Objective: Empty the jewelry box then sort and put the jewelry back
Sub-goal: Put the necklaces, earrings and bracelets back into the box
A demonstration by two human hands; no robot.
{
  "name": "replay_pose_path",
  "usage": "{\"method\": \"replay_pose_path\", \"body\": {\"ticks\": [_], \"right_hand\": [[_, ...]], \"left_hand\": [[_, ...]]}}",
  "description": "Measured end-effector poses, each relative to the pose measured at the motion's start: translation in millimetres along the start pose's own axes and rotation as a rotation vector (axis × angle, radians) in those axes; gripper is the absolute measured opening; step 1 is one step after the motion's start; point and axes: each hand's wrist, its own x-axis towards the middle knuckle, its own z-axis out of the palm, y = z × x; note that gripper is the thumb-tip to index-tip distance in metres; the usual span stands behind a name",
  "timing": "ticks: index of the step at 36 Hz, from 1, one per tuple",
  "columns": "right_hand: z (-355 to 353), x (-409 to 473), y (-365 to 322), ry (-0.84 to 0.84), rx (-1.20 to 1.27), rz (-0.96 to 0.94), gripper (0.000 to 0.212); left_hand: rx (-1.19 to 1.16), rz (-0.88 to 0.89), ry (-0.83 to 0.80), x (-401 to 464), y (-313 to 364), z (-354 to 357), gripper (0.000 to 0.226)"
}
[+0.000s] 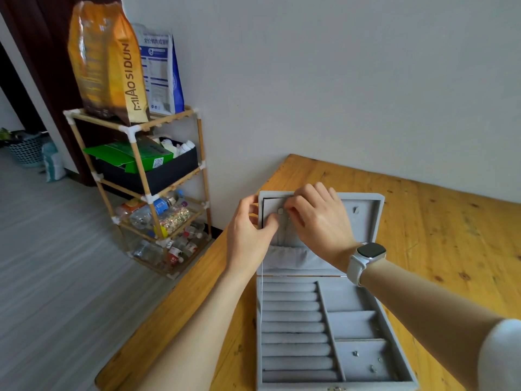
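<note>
Jewelry box [366, 280] lid upright, far side | left hand [248, 235] and right hand [318, 218] together, pinching at lid hook [280, 211] (held item unclear) | hook between fingertips, hands equally near

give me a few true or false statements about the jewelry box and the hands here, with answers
1. The jewelry box is open on the wooden table. True.
2. Both hands work at the inside of the raised lid. True: the left hand and right hand meet at a small hook near its upper left.
3. The ring rolls are full of rings. False: no rings show on them.
4. The smartwatch is on the left wrist. False: it is on the right wrist.
5. A few small pieces lie in the nearest right compartment. True.
6. The box is red. False: it is grey.
</note>
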Motion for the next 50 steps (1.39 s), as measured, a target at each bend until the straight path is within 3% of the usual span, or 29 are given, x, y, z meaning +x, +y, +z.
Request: {"method": "replay_pose_path", "body": {"ticks": [4,9,13,21,25,30,33,36,43,50], "right_hand": [[-2.3,-14.3,-0.7,-0.036,-0.031,0.017,0.015],[-10.2,-42.8,-5.3,-0.201,-0.010,-0.042,0.021],[-23.0,-74.2,-5.9,-0.307,0.068,0.000,0.022],[-72.1,-141.2,-4.3,-0.383,0.198,0.245,0.026],[-106.5,-173.4,7.2,-0.408,0.229,0.415,0.027],[-148.5,-210.3,41.3,-0.383,0.192,0.669,0.022],[-168.1,-230.6,67.9,-0.409,0.065,0.867,0.019],[-178.7,-245.2,90.3,-0.477,-0.032,1.017,0.023],[-174.1,-250.0,107.9,-0.619,-0.024,1.151,0.039],[-159.6,-236.7,99.1,-0.742,-0.011,1.177,0.021]], "left_hand": [[0.021,-0.014,-0.051,-4.7,-3.7,-3.4,0.043],[0.111,-0.031,-0.110,-17.5,-12.5,-4.2,0.060],[0.199,-0.060,-0.050,-34.1,-17.8,-6.0,0.069],[0.490,0.265,0.077,-92.7,0.2,14.6,0.046],[0.482,0.396,-0.051,-123.0,18.3,45.3,0.041],[0.465,0.494,-0.397,-158.1,42.8,99.6,0.037],[0.607,0.464,-0.710,-174.2,52.4,130.9,0.039],[0.798,0.453,-0.897,-184.5,53.4,155.5,0.040],[0.802,0.400,-0.889,-187.1,49.6,172.8,0.040],[0.776,0.398,-0.873,-186.3,46.8,172.0,0.040]]}}
